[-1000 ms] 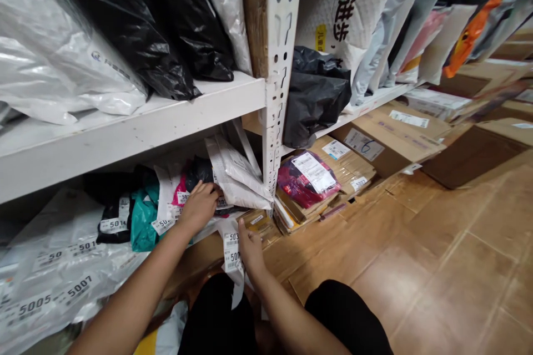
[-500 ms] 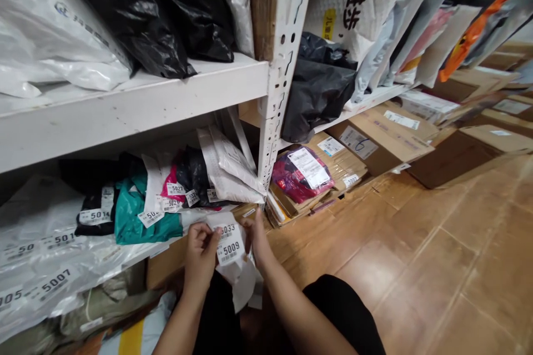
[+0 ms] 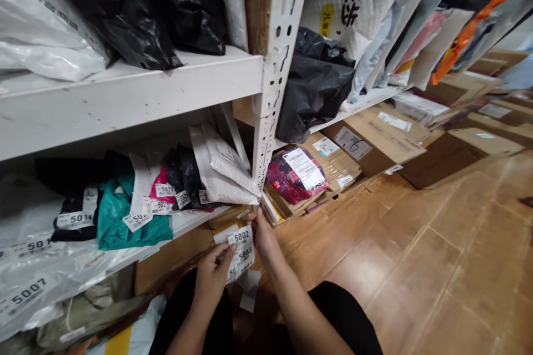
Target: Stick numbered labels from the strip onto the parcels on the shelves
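Both my hands hold a small stack of white number labels (image 3: pixel 241 248) low in front of my knees; the top ones read 5002 and 5003. My left hand (image 3: pixel 213 277) pinches the stack from below left. My right hand (image 3: pixel 262 233) grips its right edge. Just beyond them is the lower white shelf (image 3: pixel 189 222), lined with labelled parcels: a teal bag (image 3: pixel 125 219), a pink bag tagged 5027 (image 3: pixel 163 187), a black bag (image 3: pixel 185 169) and white mailers (image 3: pixel 220 169).
A white upright post (image 3: pixel 272 77) splits the rack. The upper shelf (image 3: pixel 125 97) carries black and white bags. To the right sit a black bag (image 3: pixel 314 86), a magenta parcel (image 3: pixel 293 175) on flat cartons, and cardboard boxes (image 3: pixel 375 136) on the brown tiled floor (image 3: pixel 437 266).
My left hand left the parcels on the lower shelf and joined my right hand on the label stack. The stack was leafed through; the top label now reads 5002 instead of 5009.
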A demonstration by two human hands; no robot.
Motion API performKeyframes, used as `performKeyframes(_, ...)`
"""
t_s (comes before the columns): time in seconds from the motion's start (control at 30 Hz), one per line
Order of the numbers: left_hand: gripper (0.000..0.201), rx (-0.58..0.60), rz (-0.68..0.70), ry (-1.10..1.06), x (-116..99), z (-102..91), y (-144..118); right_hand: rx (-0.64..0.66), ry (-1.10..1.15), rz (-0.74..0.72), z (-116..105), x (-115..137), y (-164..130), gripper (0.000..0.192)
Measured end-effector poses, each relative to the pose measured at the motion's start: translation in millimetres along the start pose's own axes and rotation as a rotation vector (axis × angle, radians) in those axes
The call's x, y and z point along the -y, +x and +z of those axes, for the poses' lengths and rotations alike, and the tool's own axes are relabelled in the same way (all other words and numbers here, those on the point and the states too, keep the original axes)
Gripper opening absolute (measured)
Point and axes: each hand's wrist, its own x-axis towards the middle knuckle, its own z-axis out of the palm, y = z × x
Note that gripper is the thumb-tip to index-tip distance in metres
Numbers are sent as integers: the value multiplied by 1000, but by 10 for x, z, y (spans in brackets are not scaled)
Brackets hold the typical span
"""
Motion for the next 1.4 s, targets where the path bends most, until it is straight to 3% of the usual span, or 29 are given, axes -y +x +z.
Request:
performKeyframes(0.07,46,-22,-118,-114,41,-55,66,140,-4,90,-81,124,-31,49)
performKeyframes(0.13,51,-27,-152,-157,59,-100,104,250,-23,125,-152,216,-56,40)
performKeyframes(0.27,53,-33,-185,-227,44,-105,115,339,-4,57,-195,220,-52,32)
performKeyframes(0.53,53,-60,-159,-341,24,-144,146,269,10,18,-157,108,54,31)
performKeyframes(0.7,49,-36,-94,-223,43,-262,221,180,28,17,-186,108,103,24)
performKeyframes(0.8,57,-17,-77,-277,37,-292,232,100,49,-3,-239,103,157,13)
performKeyframes(0.87,68,39,-102,-351,9,-295,221,82,44,-15,-273,113,180,16)
performKeyframes(0.97,87,99,-116,-385,-66,-288,195,139,-10,-20,-277,143,164,19)
performKeyframes(1.07,93,114,-96,-404,-129,-271,178,185,-70,-41,-209,161,99,14)
performKeyframes(1.17,95,136,-93,-439,-135,-240,177,127,-139,-133,-117,149,35,29)
performKeyframes(1.27,89,154,-99,-434,-93,-194,188,116,-170,-175,-54,109,0,46)
performKeyframes(1.33,72,172,-95,-388,-68,-170,201,217,-118,-107,-37,67,-1,54)
performKeyframes(1.4,49,118,-31,-215,-76,-164,227,298,-41,-29,-45,16,24,48)
